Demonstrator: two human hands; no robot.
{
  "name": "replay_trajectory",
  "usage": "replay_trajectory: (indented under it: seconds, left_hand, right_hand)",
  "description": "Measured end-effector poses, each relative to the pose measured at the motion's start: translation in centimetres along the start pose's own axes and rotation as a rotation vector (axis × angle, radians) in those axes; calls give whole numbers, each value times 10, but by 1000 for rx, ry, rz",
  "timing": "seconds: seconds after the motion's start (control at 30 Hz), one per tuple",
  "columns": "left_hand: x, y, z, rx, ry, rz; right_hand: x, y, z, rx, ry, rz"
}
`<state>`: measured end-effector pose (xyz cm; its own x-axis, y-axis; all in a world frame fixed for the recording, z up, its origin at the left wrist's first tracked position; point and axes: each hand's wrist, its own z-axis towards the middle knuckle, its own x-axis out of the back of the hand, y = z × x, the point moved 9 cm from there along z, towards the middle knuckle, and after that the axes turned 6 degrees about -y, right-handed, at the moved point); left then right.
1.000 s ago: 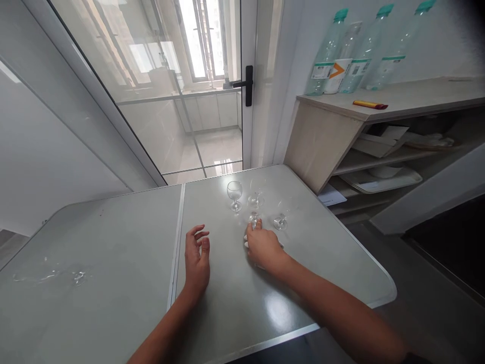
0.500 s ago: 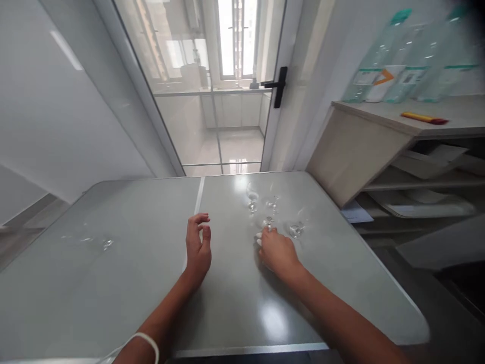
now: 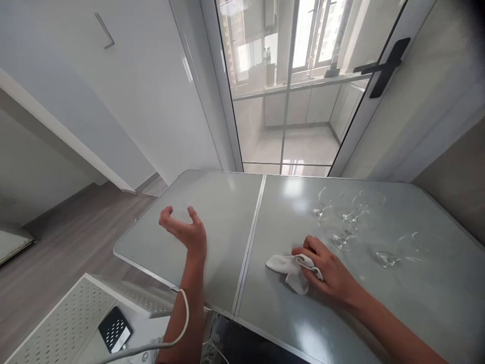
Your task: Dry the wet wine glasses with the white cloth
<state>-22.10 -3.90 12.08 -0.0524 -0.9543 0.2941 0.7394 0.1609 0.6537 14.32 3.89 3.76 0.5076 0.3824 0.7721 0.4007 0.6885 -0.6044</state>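
Note:
My right hand (image 3: 328, 268) is closed round a bunched white cloth (image 3: 284, 264), part of which lies loose on the tabletop. Just beyond that hand stand several clear stemmed glasses, with one round foot (image 3: 342, 241) closest to the knuckles and another foot (image 3: 387, 259) to the right. My left hand (image 3: 185, 230) is over the left half of the table, thumb and fingers curved wide apart. Faint clear glints show between its fingertips, at about where a glass was seen; whether the hand touches glass cannot be made out.
The grey table (image 3: 223, 242) has a pale seam down its middle. Behind it is a glass door with a black handle (image 3: 390, 68). At lower left, a white perforated basket (image 3: 71, 318) holds a dark device (image 3: 113, 326). A white cable (image 3: 184, 323) loops by my left forearm.
The view has swung left. My left hand has moved left and its fingers have spread. My right hand has come away from the glasses towards me, with the white cloth now plainly visible in it.

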Motion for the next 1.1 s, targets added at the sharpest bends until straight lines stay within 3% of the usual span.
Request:
replay_trajectory:
  seconds: [0.1,0.23,0.33,0.43,0.53,0.63,0.7,0.73,0.8,0.87,0.93,1.0,1.1]
  left_hand:
    - [-13,-42,19,109,-47,111]
    - [-49,-93,30,307,-196,150]
    - [-66,-113,31,353,-255,75]
    - [-71,-112,30,336,-285,17]
    - [-81,-79,25,212,-374,-98]
    - [-110,-16,-2,21,-602,-256]
    - [-130,29,-36,-89,-787,-350]
    - [-140,56,-61,-201,-939,-408]
    - [-148,96,-114,-401,-1177,-452]
    - [-145,114,-153,-480,-1277,-460]
    - [-141,119,-180,-542,-1317,-448]
    - [-136,119,-195,-597,-1315,-455]
    - [-136,115,-196,-585,-1267,-497]
  right_hand:
    - [-6,18,-3,-128,17,273]
    - [-12,46,-13,-439,171,636]
    - [-22,56,-14,-574,190,871]
    - [-25,63,-15,-620,215,1023]
    - [-24,71,-18,-652,266,1146]
    - [-17,67,-14,-572,249,1172]
    - [-11,61,-10,-502,221,1124]
    - [-7,59,-8,-480,238,1088]
    - [7,62,-10,-467,372,1004]
    - [26,66,-19,-464,605,867]
    - [40,60,-24,-429,687,650]
    - [40,46,-18,-354,566,425]
    - [25,31,-8,-262,327,250]
